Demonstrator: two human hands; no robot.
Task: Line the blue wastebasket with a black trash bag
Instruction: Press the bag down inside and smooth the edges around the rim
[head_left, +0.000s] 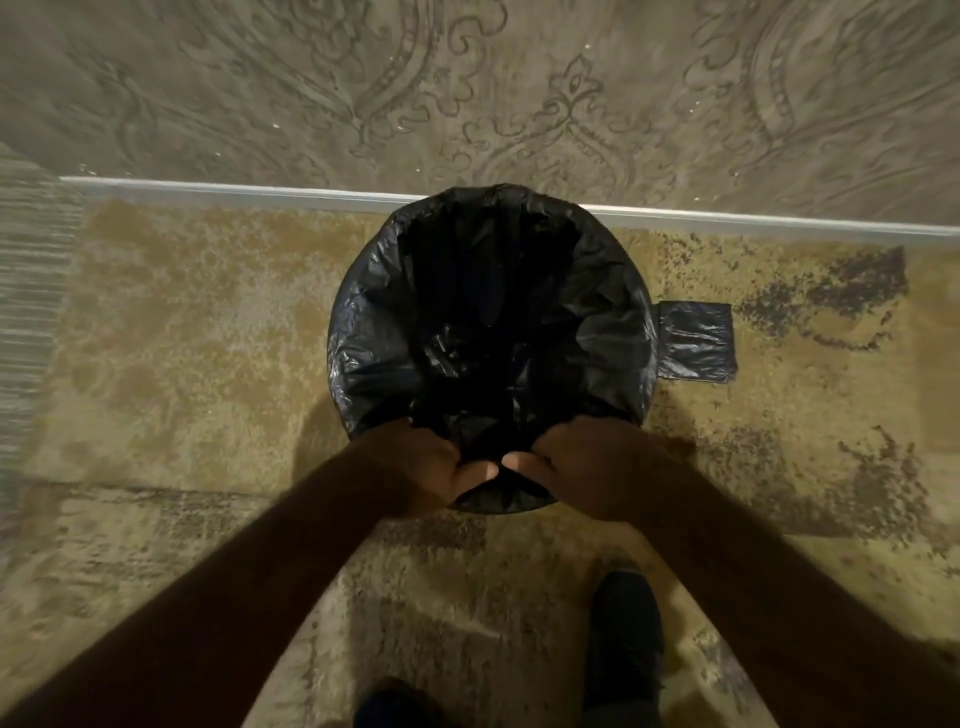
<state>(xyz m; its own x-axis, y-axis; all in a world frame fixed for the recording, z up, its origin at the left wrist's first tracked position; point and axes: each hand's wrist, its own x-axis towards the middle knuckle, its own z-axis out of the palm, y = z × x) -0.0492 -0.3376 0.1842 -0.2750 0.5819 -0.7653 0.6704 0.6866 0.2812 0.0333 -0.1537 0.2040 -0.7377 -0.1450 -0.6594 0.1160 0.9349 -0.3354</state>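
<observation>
A black trash bag (488, 312) lies open inside the round wastebasket, its edge folded over the rim all around, so the blue of the basket is hidden. My left hand (441, 470) and my right hand (587, 467) both grip the bag's edge at the near side of the rim, thumbs almost touching. The bag's plastic bunches up between the two hands.
A folded black bag (696, 340) lies on the patterned carpet just right of the basket. A white baseboard (208, 189) and a patterned wall run behind it. My dark shoes (626, 634) stand on the carpet near the bottom edge.
</observation>
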